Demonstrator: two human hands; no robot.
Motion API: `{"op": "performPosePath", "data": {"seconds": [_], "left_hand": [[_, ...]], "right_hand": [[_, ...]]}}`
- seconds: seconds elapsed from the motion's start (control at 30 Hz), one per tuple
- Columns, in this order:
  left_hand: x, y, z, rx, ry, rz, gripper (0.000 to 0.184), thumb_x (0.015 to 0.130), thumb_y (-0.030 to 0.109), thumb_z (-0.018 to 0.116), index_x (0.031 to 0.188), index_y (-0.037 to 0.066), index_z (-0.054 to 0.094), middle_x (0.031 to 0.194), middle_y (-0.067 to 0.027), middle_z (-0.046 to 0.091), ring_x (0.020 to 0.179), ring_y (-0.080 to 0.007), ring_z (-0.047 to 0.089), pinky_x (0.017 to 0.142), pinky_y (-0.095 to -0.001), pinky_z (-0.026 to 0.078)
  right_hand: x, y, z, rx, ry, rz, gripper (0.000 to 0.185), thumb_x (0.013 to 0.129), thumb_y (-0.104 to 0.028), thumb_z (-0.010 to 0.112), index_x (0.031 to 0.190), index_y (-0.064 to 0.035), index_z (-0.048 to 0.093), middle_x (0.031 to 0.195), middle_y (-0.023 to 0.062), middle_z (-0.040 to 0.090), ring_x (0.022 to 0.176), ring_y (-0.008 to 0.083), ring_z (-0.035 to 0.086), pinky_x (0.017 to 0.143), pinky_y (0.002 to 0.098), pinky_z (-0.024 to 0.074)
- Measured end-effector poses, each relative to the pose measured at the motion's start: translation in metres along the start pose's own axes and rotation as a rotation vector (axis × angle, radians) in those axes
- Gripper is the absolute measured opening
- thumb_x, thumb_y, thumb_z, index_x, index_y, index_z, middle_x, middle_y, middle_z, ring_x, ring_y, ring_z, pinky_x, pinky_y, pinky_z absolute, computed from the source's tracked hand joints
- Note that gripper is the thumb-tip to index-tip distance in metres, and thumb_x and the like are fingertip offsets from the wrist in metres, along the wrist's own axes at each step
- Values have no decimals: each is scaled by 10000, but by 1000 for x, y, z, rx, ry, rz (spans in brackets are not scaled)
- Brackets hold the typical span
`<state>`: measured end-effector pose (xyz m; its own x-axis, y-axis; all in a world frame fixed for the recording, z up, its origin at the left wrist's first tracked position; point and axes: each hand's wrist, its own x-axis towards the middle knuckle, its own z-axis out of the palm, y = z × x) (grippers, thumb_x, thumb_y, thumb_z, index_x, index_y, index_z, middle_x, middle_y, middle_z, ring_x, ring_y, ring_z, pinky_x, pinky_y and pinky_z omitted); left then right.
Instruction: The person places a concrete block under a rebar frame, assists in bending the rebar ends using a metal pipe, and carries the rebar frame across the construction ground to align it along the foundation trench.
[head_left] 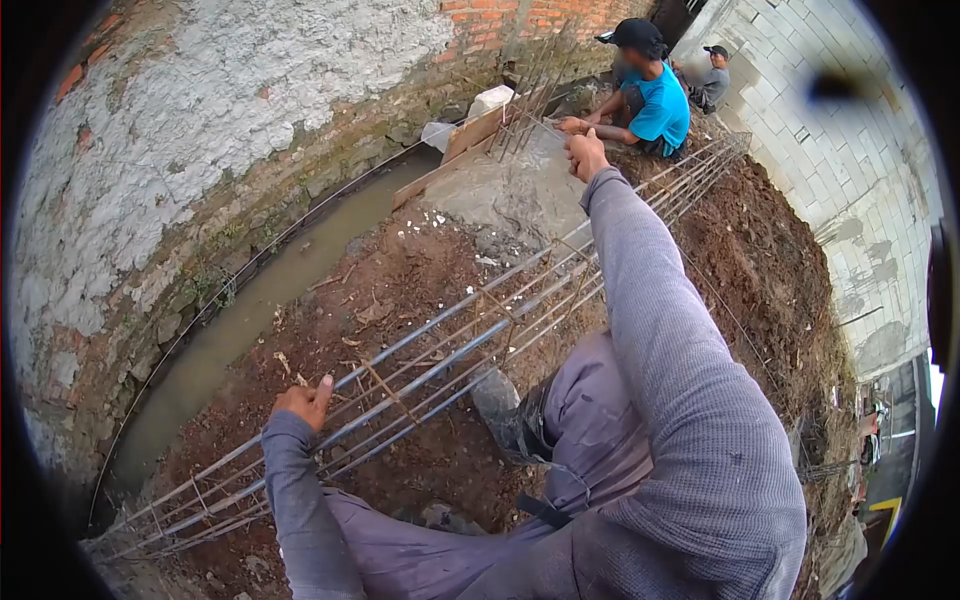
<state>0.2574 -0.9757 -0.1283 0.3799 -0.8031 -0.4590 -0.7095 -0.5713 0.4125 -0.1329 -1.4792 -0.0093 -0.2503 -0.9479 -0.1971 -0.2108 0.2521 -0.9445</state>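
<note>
A long rebar cage (450, 365) of straight bars and square ties runs diagonally in front of me, over the soil. At its upper bar, my left hand (303, 405) is closed on the cage with the thumb sticking up; the other fingers are partly hidden. My right hand (586, 156) is stretched far forward in a fist. From it a thin wire (550, 130) extends toward upright rebar rods (525, 115), which stand out of wet grey concrete (530, 185). A person in a blue shirt (662, 108) crouches just beyond, hands close to my right hand.
A wooden board (450, 155) edges the concrete. Left of the soil lies a ditch of murky water (260, 300), below a rough plastered wall (220, 110). To the right rise a dirt mound (760, 260) and a block wall (820, 130). Another person (712, 80) sits farther back.
</note>
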Motion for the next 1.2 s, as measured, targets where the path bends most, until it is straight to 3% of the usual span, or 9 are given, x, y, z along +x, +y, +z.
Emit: {"op": "performPosePath", "data": {"seconds": [0.23, 0.33, 0.5, 0.57, 0.6, 0.7, 0.8, 0.97, 1.2], "left_hand": [[-2, 2, -5, -18, -35, 58, 732, 911, 643, 382, 773, -5, 693, 702, -264, 627, 747, -447, 634, 757, -484, 500], [4, -6, 0, -34, -52, 78, 713, 919, 627, 395, 781, -7, 692, 712, -267, 624, 746, -437, 634, 738, -480, 495], [7, -11, 6, -84, -1, 103, 696, 921, 626, 412, 785, 5, 696, 718, -268, 607, 719, -410, 627, 704, -474, 483], [7, -7, 2, -76, -16, 113, 693, 924, 618, 412, 772, 2, 691, 697, -260, 604, 702, -407, 622, 695, -470, 482], [6, -6, 1, -74, -29, 111, 691, 928, 611, 413, 758, 0, 686, 677, -251, 600, 685, -403, 617, 686, -465, 480], [6, -2, -2, -38, -34, 59, 695, 929, 607, 415, 723, -6, 670, 629, -229, 587, 656, -394, 609, 679, -455, 482], [8, -2, -1, -42, -33, 72, 701, 931, 605, 412, 692, -9, 653, 595, -210, 573, 625, -383, 597, 672, -451, 482], [14, -9, 5, -66, -25, 80, 713, 922, 622, 414, 690, -7, 656, 602, -210, 578, 635, -383, 604, 682, -454, 483], [15, -11, 6, -42, -27, 36, 719, 911, 638, 413, 707, -5, 661, 641, -234, 592, 661, -394, 608, 709, -462, 482]], "right_hand": [[3, 9, 1, -76, -93, 13, 783, 927, -72, 468, 1538, -220, 1, 697, 68, 511, 472, 114, 344, 414, 281, 268], [0, 19, 7, -114, -45, -14, 605, 979, -250, 462, 1506, -135, 189, 714, 84, 527, 483, 135, 341, 432, 301, 262], [-41, 3, -6, 14, -175, 215, 627, 939, -112, 495, 1489, -138, 194, 699, 88, 489, 467, 131, 338, 433, 303, 277], [4, 36, -2, -51, -75, 173, 709, 960, -643, 233, 1207, -29, 489, 835, 149, 590, 510, 180, 309, 476, 346, 245], [5, 40, -5, -49, -70, 175, 709, 960, -643, 233, 1207, -29, 489, 835, 149, 590, 510, 180, 309, 476, 346, 245], [-7, 40, -6, -174, 5, 62, 544, 1000, -507, 323, 1171, -22, 500, 816, 138, 585, 505, 177, 336, 458, 348, 253], [-12, 34, -17, -6, -57, 213, 402, 896, -80, 549, 1253, 53, 425, 712, 132, 518, 457, 152, 373, 418, 319, 284], [-12, 36, -21, -197, 8, 81, 188, 865, -29, 509, 762, 90, 612, 716, 177, 627, 464, 193, 466, 399, 348, 301], [-5, 41, -15, -235, -27, 92, 188, 853, -8, 513, 740, 88, 629, 685, 154, 615, 446, 176, 432, 393, 338, 286]]}}
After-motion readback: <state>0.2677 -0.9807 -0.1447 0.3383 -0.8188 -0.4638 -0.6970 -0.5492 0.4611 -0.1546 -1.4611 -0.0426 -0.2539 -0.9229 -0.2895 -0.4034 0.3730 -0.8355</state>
